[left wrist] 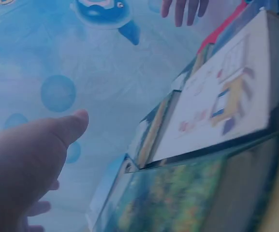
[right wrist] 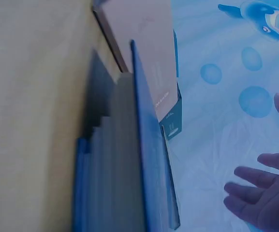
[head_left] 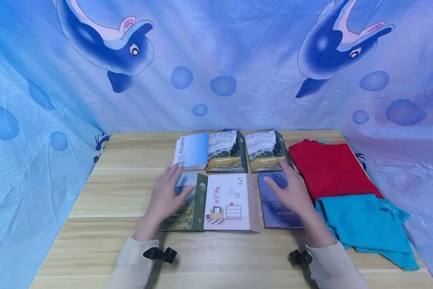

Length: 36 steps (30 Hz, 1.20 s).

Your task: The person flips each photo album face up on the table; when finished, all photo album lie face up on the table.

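Both hands are held with fingers extended and nothing gripped. My left hand (head_left: 166,196) is over the green landscape-cover album (head_left: 187,212), partly hiding it; in the left wrist view its thumb (left wrist: 74,126) is apart from the albums. Over the dark blue photo album (head_left: 274,214) is my right hand (head_left: 294,190), fingers spread in the right wrist view. Between them lies a white album with a furniture drawing (head_left: 225,204). Behind are a blue-and-white Polaroid album (head_left: 195,150) and two albums with a painted wheat field (head_left: 223,154), the second one (head_left: 265,148) farther right.
A folded red cloth (head_left: 335,168) lies at the right of the wooden table (head_left: 93,192), with a turquoise cloth (head_left: 364,224) overlapping its front. A blue dolphin-print curtain (head_left: 238,48) hangs behind the table and continues along its sides.
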Each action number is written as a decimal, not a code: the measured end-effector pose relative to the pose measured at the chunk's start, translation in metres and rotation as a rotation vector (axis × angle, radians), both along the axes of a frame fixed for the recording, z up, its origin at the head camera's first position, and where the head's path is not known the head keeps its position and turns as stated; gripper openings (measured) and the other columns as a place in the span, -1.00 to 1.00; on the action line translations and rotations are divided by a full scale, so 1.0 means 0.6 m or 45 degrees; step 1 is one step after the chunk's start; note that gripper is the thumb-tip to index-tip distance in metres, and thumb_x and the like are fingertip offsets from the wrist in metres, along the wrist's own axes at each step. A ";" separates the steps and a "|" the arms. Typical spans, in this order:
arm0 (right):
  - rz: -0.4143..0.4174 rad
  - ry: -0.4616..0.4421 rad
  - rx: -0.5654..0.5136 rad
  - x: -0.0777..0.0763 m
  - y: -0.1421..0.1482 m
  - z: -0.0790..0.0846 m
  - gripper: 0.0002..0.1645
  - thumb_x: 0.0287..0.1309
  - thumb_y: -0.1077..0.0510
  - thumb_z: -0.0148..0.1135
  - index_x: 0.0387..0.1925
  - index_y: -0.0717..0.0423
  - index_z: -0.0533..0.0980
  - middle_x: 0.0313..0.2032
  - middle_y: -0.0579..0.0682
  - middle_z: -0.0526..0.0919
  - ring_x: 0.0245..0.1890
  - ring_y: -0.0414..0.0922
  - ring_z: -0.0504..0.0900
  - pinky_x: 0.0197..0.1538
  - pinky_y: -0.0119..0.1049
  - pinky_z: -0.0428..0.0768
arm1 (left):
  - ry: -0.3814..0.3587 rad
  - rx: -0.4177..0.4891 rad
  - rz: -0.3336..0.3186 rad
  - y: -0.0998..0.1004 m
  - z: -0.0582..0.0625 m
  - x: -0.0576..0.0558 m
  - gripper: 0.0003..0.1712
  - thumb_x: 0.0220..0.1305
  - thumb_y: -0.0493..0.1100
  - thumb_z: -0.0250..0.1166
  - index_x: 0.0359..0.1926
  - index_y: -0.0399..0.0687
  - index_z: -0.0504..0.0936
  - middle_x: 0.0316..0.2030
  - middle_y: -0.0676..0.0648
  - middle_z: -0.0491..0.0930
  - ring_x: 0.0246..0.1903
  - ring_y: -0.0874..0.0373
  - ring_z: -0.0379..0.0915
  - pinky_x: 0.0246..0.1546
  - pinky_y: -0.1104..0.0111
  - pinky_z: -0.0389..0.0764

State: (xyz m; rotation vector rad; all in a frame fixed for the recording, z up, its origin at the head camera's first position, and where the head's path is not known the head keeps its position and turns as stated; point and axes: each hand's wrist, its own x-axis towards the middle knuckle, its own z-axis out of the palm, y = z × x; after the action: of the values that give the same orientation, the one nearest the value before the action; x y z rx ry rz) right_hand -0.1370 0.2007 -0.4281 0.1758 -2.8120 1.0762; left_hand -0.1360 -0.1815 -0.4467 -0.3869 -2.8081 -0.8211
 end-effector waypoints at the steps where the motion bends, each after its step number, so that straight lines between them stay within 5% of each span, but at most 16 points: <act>1: 0.013 0.005 -0.044 -0.006 -0.003 0.001 0.02 0.31 -0.31 0.23 0.56 0.13 0.12 0.48 0.22 0.25 0.47 0.25 0.21 0.35 0.38 0.26 | -0.009 0.028 -0.003 -0.001 0.002 -0.004 -0.10 0.36 0.24 0.28 0.50 -0.19 0.28 0.48 -0.30 0.20 0.49 -0.32 -0.04 0.42 -0.28 0.01; 9: 0.082 0.010 -0.264 -0.044 -0.035 -0.005 -0.14 0.36 -0.22 0.24 0.48 0.16 0.27 0.41 0.21 0.38 0.41 0.17 0.34 0.37 0.16 0.38 | -0.052 0.175 -0.024 -0.009 -0.001 -0.030 -0.19 0.42 0.15 0.27 0.49 -0.20 0.29 0.48 -0.32 0.21 0.47 -0.29 0.04 0.43 -0.21 0.09; 36: 0.210 -0.323 -0.676 -0.158 -0.179 0.009 -0.18 0.40 -0.24 0.18 0.52 0.00 0.22 0.36 0.07 0.45 0.37 0.02 0.41 0.37 -0.04 0.42 | -0.260 0.200 0.024 -0.026 -0.009 -0.128 -0.03 0.44 0.35 0.09 0.58 -0.16 0.08 0.55 -0.32 -0.02 0.53 -0.26 -0.13 0.47 -0.18 0.00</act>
State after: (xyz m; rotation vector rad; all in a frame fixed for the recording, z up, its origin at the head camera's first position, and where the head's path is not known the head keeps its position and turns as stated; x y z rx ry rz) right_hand -0.2320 0.0930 -0.4229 0.2304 -2.6236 1.9582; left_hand -0.2128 -0.1968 -0.4519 -0.2655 -2.8973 -1.1268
